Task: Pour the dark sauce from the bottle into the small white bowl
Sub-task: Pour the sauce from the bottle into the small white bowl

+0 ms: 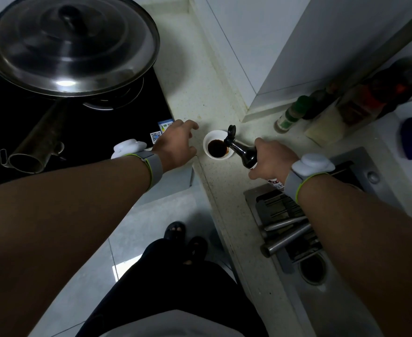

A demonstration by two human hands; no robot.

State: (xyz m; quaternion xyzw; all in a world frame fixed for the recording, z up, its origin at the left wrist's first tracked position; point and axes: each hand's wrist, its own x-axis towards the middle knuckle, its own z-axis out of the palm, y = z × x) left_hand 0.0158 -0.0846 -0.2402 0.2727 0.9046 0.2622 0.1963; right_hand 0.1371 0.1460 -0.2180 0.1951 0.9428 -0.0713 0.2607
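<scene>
**A:** What step is this?

**B:** It is the pouring step. The right hand (pixel 271 159) tips the dark glossy bottle with the flip-open black cap (pixel 242 152) over the small round white bowl (pixel 218 147). The spout hangs right over the bowl's right edge.

**A:** Where are they in the picture?

**B:** Near the middle, a little above the center. The bowl sits on the pale speckled stone desk (pixel 195 93).

**A:** How does the right hand hold the bottle?

**B:** Its grip is wrapped tight around the fat part of the bottle. The fingers are pressed against it.

**A:** And the left hand (pixel 175 142)?

**B:** It is just to the left of the bowl, fingers spread a bit and curled. It holds nothing. I cannot tell if it touches the bowl.

**A:** Is there sauce in the bowl yet?

**B:** Yes. A round pool of dark brown sauce (pixel 217 148) covers the bottom. White wall shows all around it, so I think the bowl is not full.

**A:** What comes next?

**B:** I think the hand must tip the bottle back up slowly when there is enough. A drip could run down the spout, so go gently. The bowl looks light, so the left hand may need to steady it.

**A:** What else is near?

**B:** A big shiny metal pan lid (pixel 71 45) at the upper left.
</scene>
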